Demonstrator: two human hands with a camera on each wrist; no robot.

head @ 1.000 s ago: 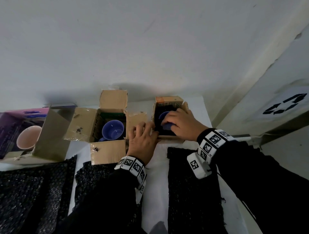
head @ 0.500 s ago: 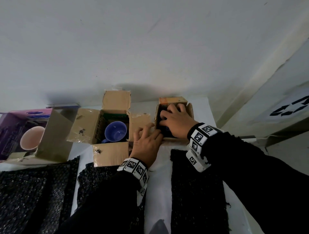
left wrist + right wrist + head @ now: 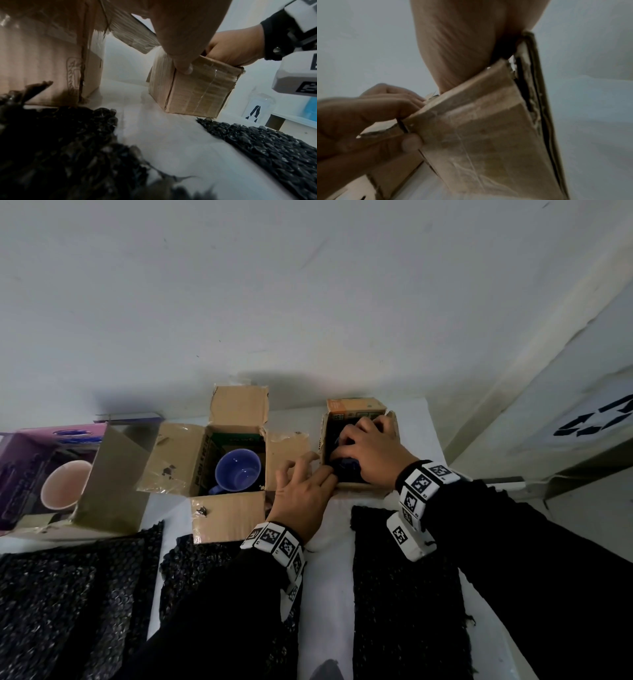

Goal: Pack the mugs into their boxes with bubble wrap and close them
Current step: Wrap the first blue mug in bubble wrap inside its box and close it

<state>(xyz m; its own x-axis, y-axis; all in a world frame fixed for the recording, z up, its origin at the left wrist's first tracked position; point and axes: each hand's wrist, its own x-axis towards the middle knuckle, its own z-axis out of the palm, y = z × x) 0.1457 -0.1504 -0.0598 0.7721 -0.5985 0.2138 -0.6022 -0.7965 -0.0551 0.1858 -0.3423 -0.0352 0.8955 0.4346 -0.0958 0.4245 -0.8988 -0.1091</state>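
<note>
Left hand (image 3: 303,494) pinches the small box (image 3: 192,92) at its near-left corner, likely steadying it. Right hand (image 3: 371,451) reaches inside, fingers curled, apparently on the mug; actual grip hidden.

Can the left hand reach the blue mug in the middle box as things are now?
Probably yes. The blue mug sits in the open middle box, flaps spread, beside the left hand, which grips only the small box.

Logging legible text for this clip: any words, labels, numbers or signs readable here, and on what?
No words or numbers can be read.
Recycling-arrows sign, black, on the white surface at right: a symbol only.
Print on the pink box, the middle box's inner flap and the small box's orange flap: too blurred.
Wrist-band markers: coded squares only.
</note>
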